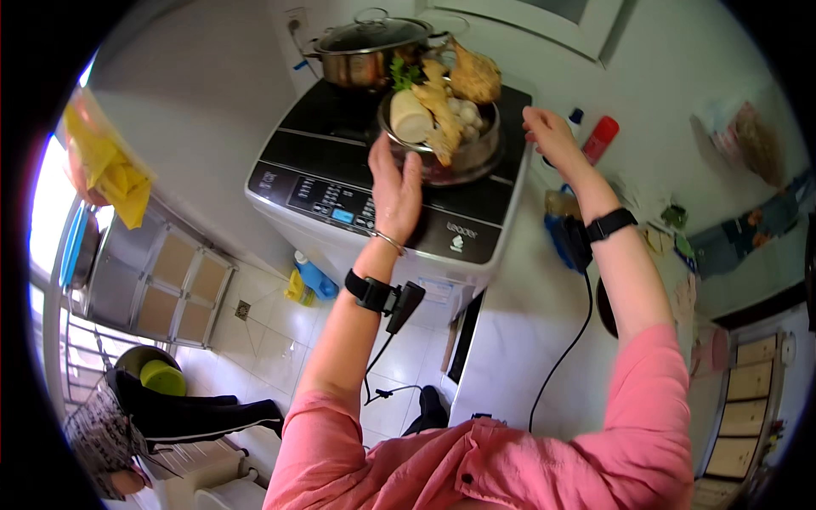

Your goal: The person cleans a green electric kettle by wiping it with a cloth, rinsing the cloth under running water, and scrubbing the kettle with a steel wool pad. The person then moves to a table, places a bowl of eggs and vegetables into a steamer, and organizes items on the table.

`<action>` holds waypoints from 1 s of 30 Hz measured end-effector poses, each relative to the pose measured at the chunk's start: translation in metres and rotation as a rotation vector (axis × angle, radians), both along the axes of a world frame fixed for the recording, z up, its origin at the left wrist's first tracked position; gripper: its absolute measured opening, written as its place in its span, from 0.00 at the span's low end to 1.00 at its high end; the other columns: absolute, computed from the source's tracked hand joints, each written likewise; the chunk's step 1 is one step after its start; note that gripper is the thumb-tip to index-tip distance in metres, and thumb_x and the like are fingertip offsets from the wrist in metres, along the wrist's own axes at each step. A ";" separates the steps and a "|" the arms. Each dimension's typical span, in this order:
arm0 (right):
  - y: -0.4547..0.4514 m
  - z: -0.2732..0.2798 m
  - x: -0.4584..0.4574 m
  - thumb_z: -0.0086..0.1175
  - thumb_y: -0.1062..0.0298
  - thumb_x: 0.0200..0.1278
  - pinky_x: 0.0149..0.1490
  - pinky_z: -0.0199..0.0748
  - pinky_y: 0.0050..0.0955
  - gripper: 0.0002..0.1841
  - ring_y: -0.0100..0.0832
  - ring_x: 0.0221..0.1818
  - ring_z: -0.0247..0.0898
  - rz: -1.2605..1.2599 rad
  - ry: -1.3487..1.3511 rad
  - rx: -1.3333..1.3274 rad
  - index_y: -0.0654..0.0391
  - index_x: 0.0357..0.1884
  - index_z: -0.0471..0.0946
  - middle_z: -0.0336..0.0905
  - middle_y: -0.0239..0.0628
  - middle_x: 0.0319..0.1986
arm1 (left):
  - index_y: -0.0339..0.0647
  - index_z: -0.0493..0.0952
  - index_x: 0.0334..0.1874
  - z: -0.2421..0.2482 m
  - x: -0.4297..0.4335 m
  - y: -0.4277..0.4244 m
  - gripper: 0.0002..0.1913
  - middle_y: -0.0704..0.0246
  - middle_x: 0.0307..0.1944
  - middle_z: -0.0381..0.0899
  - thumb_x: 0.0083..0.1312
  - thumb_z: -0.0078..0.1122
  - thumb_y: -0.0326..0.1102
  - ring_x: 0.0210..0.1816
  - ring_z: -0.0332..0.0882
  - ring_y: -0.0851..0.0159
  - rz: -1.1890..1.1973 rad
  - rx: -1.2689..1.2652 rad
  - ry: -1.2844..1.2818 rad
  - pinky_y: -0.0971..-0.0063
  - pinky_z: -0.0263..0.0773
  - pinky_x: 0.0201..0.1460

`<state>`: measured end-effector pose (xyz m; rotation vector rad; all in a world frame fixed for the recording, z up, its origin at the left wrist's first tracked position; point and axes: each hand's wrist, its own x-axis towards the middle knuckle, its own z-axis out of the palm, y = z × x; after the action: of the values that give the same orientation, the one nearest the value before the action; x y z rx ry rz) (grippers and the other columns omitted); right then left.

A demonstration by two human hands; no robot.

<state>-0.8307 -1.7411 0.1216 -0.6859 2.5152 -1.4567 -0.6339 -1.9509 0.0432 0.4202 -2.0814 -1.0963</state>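
A bowl [468, 164] that looks like glass or steel stands on the black lid of a top-loading washing machine [325, 159]. Heaped in it are a cut white radish piece [408, 118], a knobbly ginger root [443, 111], white garlic or mushrooms [467, 118] and a large brown root or tuber [475, 71]. Green leaves [404, 73] show at the back. My left hand [396, 191] is at the bowl's near left side, thumb and fingers spread against or just beside its wall. My right hand [549, 137], fingers curled, hovers past the machine's right edge; nothing shows in it.
A lidded steel pot [366, 57] sits behind the bowl. Right of the machine are a red can [599, 137] and a white worktop [510, 331]. Detergent bottles [312, 280] stand on the tiled floor. Another person [185, 408] is at lower left. Cables [574, 344] trail from my wrist straps.
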 end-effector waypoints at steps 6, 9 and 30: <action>0.138 -0.090 0.156 0.55 0.61 0.70 0.38 0.74 0.26 0.13 0.23 0.32 0.77 0.256 -0.078 0.017 0.60 0.46 0.79 0.81 0.31 0.30 | 0.35 0.63 0.70 0.003 0.025 0.009 0.27 0.54 0.68 0.65 0.74 0.52 0.42 0.67 0.64 0.56 -0.127 0.261 0.183 0.66 0.60 0.70; 0.222 -0.142 0.234 0.58 0.66 0.67 0.35 0.74 0.26 0.09 0.24 0.28 0.77 0.189 -0.016 0.271 0.63 0.36 0.79 0.81 0.35 0.24 | 0.37 0.65 0.70 -0.001 0.068 0.024 0.25 0.58 0.66 0.69 0.73 0.53 0.37 0.66 0.66 0.62 -0.241 0.354 0.204 0.69 0.61 0.69; 0.638 -0.311 0.394 0.60 0.65 0.66 0.43 0.76 0.26 0.12 0.28 0.36 0.79 -0.541 -0.201 0.118 0.63 0.46 0.80 0.84 0.40 0.34 | 0.39 0.82 0.50 -0.066 0.247 0.350 0.12 0.63 0.63 0.72 0.66 0.59 0.32 0.61 0.72 0.62 -0.378 0.038 -0.479 0.69 0.70 0.57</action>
<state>-0.4369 -1.1032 -0.1894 0.1752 2.7100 -1.4087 -0.3865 -1.6008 -0.0225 0.3374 -2.6425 -1.3546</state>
